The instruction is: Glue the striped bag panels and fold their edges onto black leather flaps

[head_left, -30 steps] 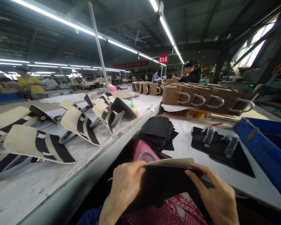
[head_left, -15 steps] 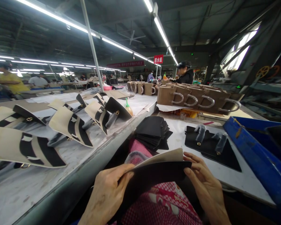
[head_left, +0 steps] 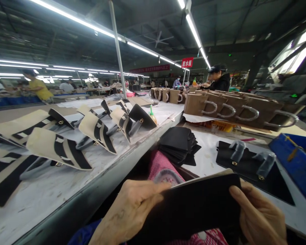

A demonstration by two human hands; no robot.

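Note:
Between my hands, above my lap, is a black bag panel [head_left: 196, 204] with a thin cream layer [head_left: 214, 174] showing along its top edge. My left hand [head_left: 132, 207] pinches the panel's left side, thumb and fingers closed on the upper edge. Its right end is gripped by my right hand [head_left: 260, 211], with the thumb on the black face and the fingers behind. A fanned stack of black panels [head_left: 177, 143] lies just beyond. Right of that stack, black flaps [head_left: 225, 158] with gold clasps and plastic-wrapped handles rest on white paper.
On the left table [head_left: 38, 200] stand several cream-and-black bag pieces [head_left: 58, 149] with gold clasps. A green-tipped glue bottle [head_left: 152, 115] is behind them. Brown bags [head_left: 219, 105] with wrapped handles line the back right. A blue bin [head_left: 293, 163] borders the right side. A co-worker [head_left: 219, 78] sits beyond the bags.
The black panel has turned more of its black face toward me, and the cream layer has narrowed to a strip. Both hands have shifted right in view, as the whole scene has.

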